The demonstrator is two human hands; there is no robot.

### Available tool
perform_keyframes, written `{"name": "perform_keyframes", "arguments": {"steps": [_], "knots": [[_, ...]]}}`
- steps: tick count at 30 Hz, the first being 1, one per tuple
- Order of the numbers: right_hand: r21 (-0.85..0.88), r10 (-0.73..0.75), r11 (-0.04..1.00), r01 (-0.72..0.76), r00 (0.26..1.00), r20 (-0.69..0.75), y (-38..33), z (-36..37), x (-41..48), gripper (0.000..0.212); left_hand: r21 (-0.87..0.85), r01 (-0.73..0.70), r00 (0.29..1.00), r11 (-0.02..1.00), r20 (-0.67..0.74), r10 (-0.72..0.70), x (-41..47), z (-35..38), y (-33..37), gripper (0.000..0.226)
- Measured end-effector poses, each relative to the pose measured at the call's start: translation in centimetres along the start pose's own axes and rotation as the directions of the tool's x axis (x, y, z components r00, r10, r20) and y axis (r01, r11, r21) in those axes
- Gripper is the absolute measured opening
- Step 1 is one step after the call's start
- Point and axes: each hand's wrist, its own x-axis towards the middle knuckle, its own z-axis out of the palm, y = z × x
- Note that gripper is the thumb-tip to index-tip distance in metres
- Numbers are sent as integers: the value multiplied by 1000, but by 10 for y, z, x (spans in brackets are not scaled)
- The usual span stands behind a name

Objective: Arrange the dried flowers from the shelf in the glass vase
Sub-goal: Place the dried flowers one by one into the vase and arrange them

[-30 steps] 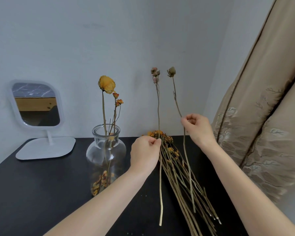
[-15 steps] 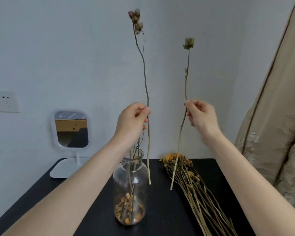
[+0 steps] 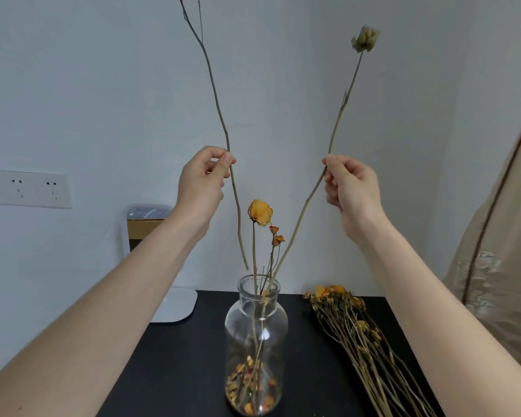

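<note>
Vase [image 3: 256, 329] holds yellow flower [image 3: 260, 212].

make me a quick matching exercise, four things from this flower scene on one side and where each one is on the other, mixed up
Things:
1. stem in the left hand
2. stem in the right hand
3. yellow dried flower
4. bundle of dried flowers

Places:
A. lying on the black table, right of the glass vase
B. lower end at the vase mouth
C. standing in the vase
D. lower end hanging above the rim, outside the vase

Pairs: 1-D, 2-B, 3-C, 4-A
</note>
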Motion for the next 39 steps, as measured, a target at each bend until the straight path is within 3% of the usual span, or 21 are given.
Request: {"name": "perform_keyframes", "arguments": {"steps": [8, 17, 22, 25, 32, 39], "knots": [[57, 34, 998, -34, 999, 0, 2, -2, -1, 19, 67, 131, 986, 989, 97, -137, -31, 10, -43, 14], [57, 25, 998, -23, 999, -38, 8, -1, -2, 18, 315, 79, 965, 946, 213, -152, -61, 2, -79, 11], [71, 13, 997, -8, 998, -66, 10, -3, -1, 21, 407, 105, 932, 907, 277, -232, -68, -4, -87, 5], [64, 15, 998, -11, 997, -73, 12, -4, -2, 21, 389, 145, 923, 910, 279, -266, -70, -6, -85, 9], [43, 6, 999, -3, 997, -76, 18, -4, -6, 22, 172, 240, 928, 955, 247, -278, -63, 1, -73, 15], [62, -4, 998, 12, 992, -129, 18, -13, -4, 21, 231, 208, 924, 950, 271, -269, -70, -2, -71, 20]]}}
